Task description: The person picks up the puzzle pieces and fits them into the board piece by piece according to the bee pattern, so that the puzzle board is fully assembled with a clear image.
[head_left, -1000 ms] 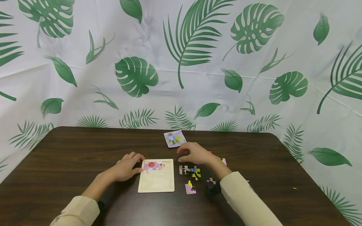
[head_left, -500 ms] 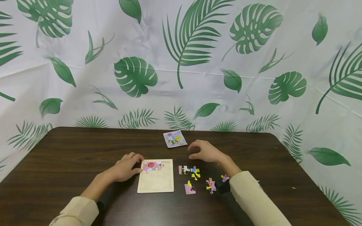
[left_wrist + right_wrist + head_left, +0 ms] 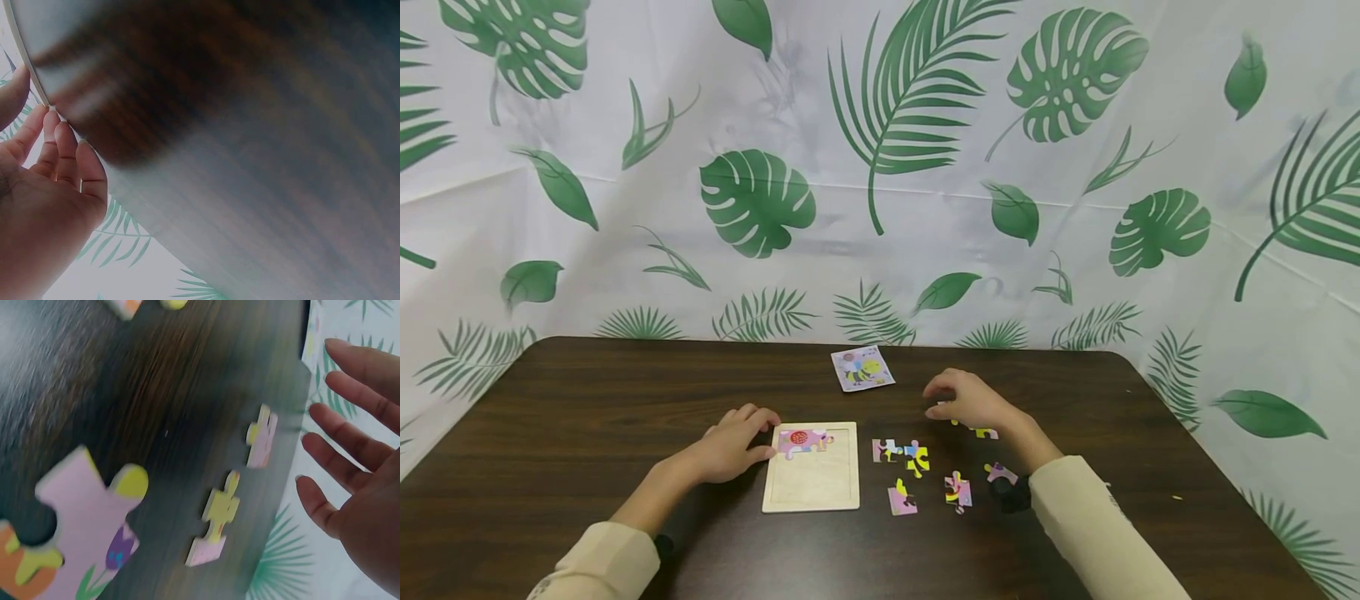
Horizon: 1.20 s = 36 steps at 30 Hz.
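Note:
My left hand (image 3: 733,446) rests at the left edge of a shallow wooden puzzle tray (image 3: 812,490), thumb and fingertips at its rim. Inside the tray's upper left lie joined pink puzzle pieces (image 3: 801,440) with a red round shape. My right hand (image 3: 976,402) is held over the loose pieces to the right, its fingers extended and nothing between them. Partly under it in the head view is a yellow-edged piece (image 3: 985,432). The right wrist view shows a pink piece with a purple tulip (image 3: 81,506) and two smaller-looking pieces beyond, one yellow and pink (image 3: 219,515).
Between tray and right forearm lie several loose pieces, among them a yellow and blue one (image 3: 917,456), a pink corner (image 3: 902,501) and a pink one (image 3: 958,492). A bee picture card (image 3: 862,368) lies near the dark wooden table's (image 3: 647,375) back edge, before a leaf-print cloth.
My right hand has moved right, away from beside the tray and card, and pieces its forearm covered now show. My left hand stays at the tray's edge.

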Each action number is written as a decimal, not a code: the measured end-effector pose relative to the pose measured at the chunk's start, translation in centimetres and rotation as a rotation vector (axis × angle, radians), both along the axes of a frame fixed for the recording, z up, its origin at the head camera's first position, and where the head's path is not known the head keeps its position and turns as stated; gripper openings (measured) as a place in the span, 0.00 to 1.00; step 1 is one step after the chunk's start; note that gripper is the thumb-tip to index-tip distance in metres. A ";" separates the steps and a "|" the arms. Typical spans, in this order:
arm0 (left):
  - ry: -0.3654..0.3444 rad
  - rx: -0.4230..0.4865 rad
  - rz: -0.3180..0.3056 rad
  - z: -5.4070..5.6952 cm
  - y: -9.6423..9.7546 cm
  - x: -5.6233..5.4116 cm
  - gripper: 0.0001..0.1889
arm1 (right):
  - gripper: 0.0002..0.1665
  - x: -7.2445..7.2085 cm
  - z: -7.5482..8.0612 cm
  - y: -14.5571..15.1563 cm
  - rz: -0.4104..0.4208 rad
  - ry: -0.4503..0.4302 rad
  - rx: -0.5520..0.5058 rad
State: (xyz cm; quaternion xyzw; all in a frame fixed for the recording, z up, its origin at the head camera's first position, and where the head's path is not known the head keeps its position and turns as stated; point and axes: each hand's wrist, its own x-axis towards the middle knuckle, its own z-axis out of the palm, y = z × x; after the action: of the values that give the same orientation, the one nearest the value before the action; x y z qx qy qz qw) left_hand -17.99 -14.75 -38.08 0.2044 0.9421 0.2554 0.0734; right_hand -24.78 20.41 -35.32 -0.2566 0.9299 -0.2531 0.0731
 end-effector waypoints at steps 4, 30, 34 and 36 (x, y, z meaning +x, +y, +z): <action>0.004 0.002 -0.005 0.0 0.0 0.0 0.16 | 0.12 -0.2 -0.2 1.1 -0.035 0.022 -0.010; 0.016 -0.004 -0.007 0.1 0.0 0.0 0.16 | 0.14 -0.6 -1.6 3.8 -0.097 -0.024 0.047; 0.012 0.000 -0.011 0.2 0.0 0.1 0.16 | 0.14 -0.7 -1.7 3.9 -0.107 -0.019 0.053; 0.012 -0.001 -0.014 0.2 0.1 0.2 0.16 | 0.14 -0.7 -1.8 3.9 -0.111 -0.020 0.054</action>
State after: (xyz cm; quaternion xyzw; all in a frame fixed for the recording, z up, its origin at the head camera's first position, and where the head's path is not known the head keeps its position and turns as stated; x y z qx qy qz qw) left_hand -17.83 -14.69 -37.88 0.2126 0.9412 0.2532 0.0695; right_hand -25.44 24.31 -37.08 -0.2001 0.9484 -0.2340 0.0754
